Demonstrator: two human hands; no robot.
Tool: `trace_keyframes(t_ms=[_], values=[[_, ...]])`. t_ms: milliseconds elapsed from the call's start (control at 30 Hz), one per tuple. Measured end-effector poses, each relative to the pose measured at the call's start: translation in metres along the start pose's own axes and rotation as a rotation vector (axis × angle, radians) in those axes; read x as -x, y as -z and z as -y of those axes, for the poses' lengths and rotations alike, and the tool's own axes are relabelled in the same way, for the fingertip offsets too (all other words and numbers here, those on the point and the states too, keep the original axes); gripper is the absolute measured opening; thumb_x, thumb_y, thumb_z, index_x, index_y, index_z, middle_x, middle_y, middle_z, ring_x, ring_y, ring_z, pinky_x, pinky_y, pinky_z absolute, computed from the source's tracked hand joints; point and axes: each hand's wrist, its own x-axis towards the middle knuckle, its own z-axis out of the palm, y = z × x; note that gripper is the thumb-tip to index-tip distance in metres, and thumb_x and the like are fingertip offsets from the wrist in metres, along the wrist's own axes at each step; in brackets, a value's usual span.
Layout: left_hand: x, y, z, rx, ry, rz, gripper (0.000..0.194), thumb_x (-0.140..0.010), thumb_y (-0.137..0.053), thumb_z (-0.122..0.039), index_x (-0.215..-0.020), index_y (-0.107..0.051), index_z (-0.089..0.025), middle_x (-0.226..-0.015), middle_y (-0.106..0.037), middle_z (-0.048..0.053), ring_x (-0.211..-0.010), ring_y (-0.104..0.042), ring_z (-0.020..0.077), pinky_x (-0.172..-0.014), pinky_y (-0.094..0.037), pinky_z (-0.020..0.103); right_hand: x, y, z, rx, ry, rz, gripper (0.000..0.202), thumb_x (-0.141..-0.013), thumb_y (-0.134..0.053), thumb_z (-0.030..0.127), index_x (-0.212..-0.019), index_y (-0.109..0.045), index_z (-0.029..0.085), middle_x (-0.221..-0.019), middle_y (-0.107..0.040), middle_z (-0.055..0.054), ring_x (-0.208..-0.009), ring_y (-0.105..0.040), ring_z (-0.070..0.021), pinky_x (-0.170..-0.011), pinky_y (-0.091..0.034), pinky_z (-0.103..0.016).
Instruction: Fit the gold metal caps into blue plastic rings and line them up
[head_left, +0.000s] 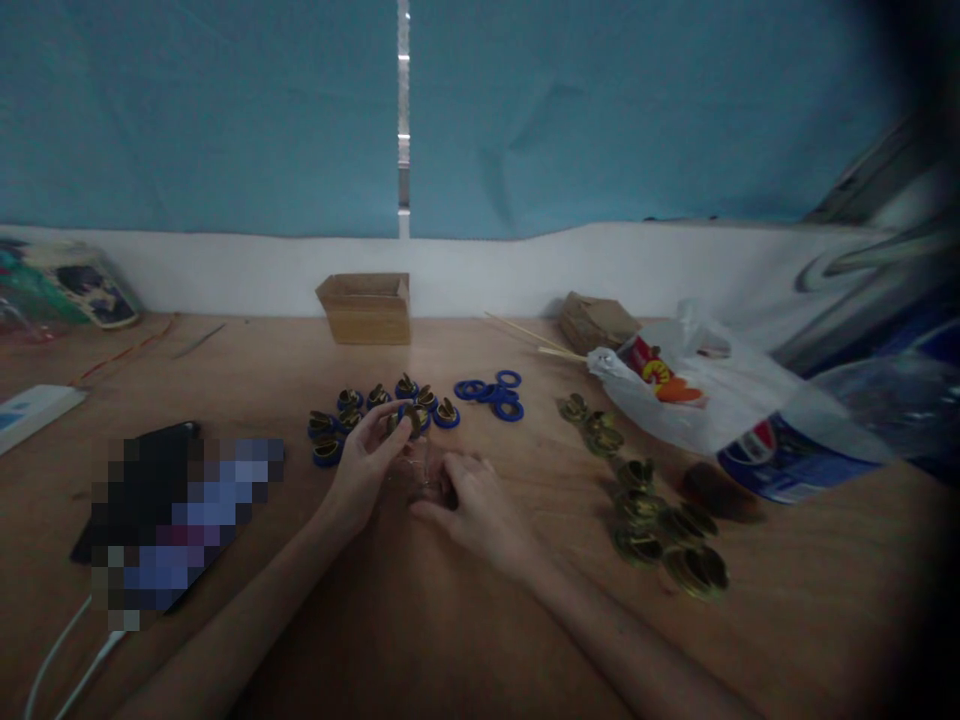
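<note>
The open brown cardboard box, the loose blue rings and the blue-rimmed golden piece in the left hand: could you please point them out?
Cardboard box (pixel 369 326): head view, front wall.
Loose blue rings (pixel 491 393): head view, where rings overlap.
Blue-rimmed golden piece (pixel 414 417): head view, golden part.

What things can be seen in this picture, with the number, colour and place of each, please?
Ringed pieces: several, gold and blue, centre
Loose rings: several, blue, right of centre
Unringed pieces: several, gold, right
Open box: one, brown, back centre
Crumpled box: one, brown, back right
Plastic bag: one, whitish, right
Sticks: two, pale, beside bag
Bottle: one, blue-labelled, far right
Devices: two, partly pixelated, left
Cables: two, white, front left
Packages: count unclear, mixed, back left
Table: one, brown, underneath
Left hand: one, bare, centre, holding ringed piece
Right hand: one, bare, centre, grip unclear
</note>
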Motion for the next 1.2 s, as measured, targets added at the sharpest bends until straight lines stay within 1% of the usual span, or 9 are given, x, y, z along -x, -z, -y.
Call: trace_keyframes(t_ms=[200, 367, 467, 600, 733, 867, 1000, 1100, 1200], values=[[0.000, 0.001, 0.003, 0.006, 0.015, 0.011, 0.036, -0.078, -0.068, -0.035, -0.110, -0.060, -0.020, -0.102, -0.064, 0.005, -0.075, -0.063, 0.0122, -0.069, -0.049, 0.024, -0.001, 0.001, -0.001, 0.009, -0.027, 0.026, 0.032, -0.071, -0.076, 0.037, -0.079, -0.051, 0.018, -0.080, -0.060, -0.005, -0.075, -0.054, -0.0208, -0.066, -0.038, -0.031], [-0.001, 0.001, 0.003, 0.009, 0.014, 0.025, 0.037, -0.078, -0.068, -0.035, -0.110, -0.060, -0.020, -0.101, -0.064, 0.004, -0.074, -0.063, 0.0123, -0.066, -0.050, 0.024, 0.001, 0.000, -0.003, 0.021, 0.060, 0.024, 0.028, -0.076, -0.071, 0.034, -0.079, -0.048, 0.019, -0.079, -0.060, -0.004, -0.076, -0.054, -0.0205, -0.068, -0.037, -0.032], [-0.001, 0.001, 0.002, 0.004, 0.014, 0.026, 0.037, -0.078, -0.067, -0.036, -0.111, -0.059, -0.020, -0.103, -0.063, 0.005, -0.075, -0.064, 0.0129, -0.066, -0.051, 0.024, 0.001, -0.004, -0.005, -0.035, 0.119, 0.005, 0.022, -0.081, -0.067, 0.026, -0.077, -0.046, 0.019, -0.077, -0.059, -0.002, -0.075, -0.053, -0.0180, -0.071, -0.037, -0.031], [0.000, 0.001, 0.001, 0.006, 0.023, 0.016, 0.037, -0.078, -0.067, -0.036, -0.111, -0.059, -0.020, -0.102, -0.063, 0.005, -0.074, -0.063, 0.0122, -0.067, -0.052, 0.025, 0.000, -0.007, -0.007, -0.163, 0.124, -0.015, 0.018, -0.082, -0.063, 0.015, -0.075, -0.047, 0.019, -0.074, -0.056, 0.001, -0.074, -0.052, -0.0155, -0.070, -0.037, -0.028], [0.001, 0.001, 0.001, 0.004, 0.039, 0.025, 0.037, -0.079, -0.066, -0.036, -0.111, -0.059, -0.020, -0.104, -0.062, 0.006, -0.076, -0.064, 0.0130, -0.067, -0.052, 0.025, -0.002, -0.006, -0.007, -0.335, 0.045, -0.008, 0.017, -0.080, -0.064, 0.015, -0.071, -0.049, 0.019, -0.069, -0.053, 0.002, -0.065, -0.049, -0.0130, -0.062, -0.035, -0.026], [0.000, 0.001, 0.002, 0.015, 0.033, 0.025, 0.036, -0.078, -0.067, -0.036, -0.110, -0.060, -0.021, -0.103, -0.062, 0.005, -0.074, -0.064, 0.0130, -0.066, -0.052, 0.025, -0.005, -0.002, -0.009, -0.554, -0.089, 0.000, 0.018, -0.079, -0.064, 0.021, -0.067, -0.051, 0.019, -0.061, -0.050, 0.004, -0.057, -0.045, -0.0109, -0.056, -0.033, -0.025], [0.000, 0.000, 0.001, 0.020, 0.044, 0.022, 0.036, -0.078, -0.067, -0.036, -0.110, -0.060, -0.020, -0.101, -0.063, 0.005, -0.072, -0.064, 0.0120, -0.066, -0.051, 0.025, -0.008, 0.002, -0.009, -0.756, -0.206, 0.012, 0.020, -0.076, -0.065, 0.026, -0.063, -0.051, 0.019, -0.057, -0.048, 0.005, -0.054, -0.042, -0.0100, -0.052, -0.032, -0.024], [0.001, 0.000, 0.000, 0.020, 0.055, 0.026, 0.036, -0.079, -0.067, -0.036, -0.110, -0.060, -0.020, -0.101, -0.063, 0.005, -0.073, -0.064, 0.0118, -0.067, -0.051, 0.024, -0.010, 0.004, -0.008, -0.834, -0.231, 0.007, 0.022, -0.074, -0.066, 0.029, -0.063, -0.050, 0.019, -0.055, -0.046, 0.005, -0.052, -0.040, -0.0093, -0.051, -0.030, -0.024], [0.001, -0.001, -0.001, 0.017, 0.056, 0.034, 0.036, -0.078, -0.067, -0.037, -0.110, -0.060, -0.020, -0.103, -0.063, 0.005, -0.073, -0.064, 0.0122, -0.066, -0.051, 0.024, -0.010, 0.003, -0.008, -0.855, -0.222, 0.017, 0.023, -0.073, -0.066, 0.031, -0.063, -0.050, 0.019, -0.055, -0.045, 0.006, -0.052, -0.039, -0.0093, -0.051, -0.030, -0.024]])
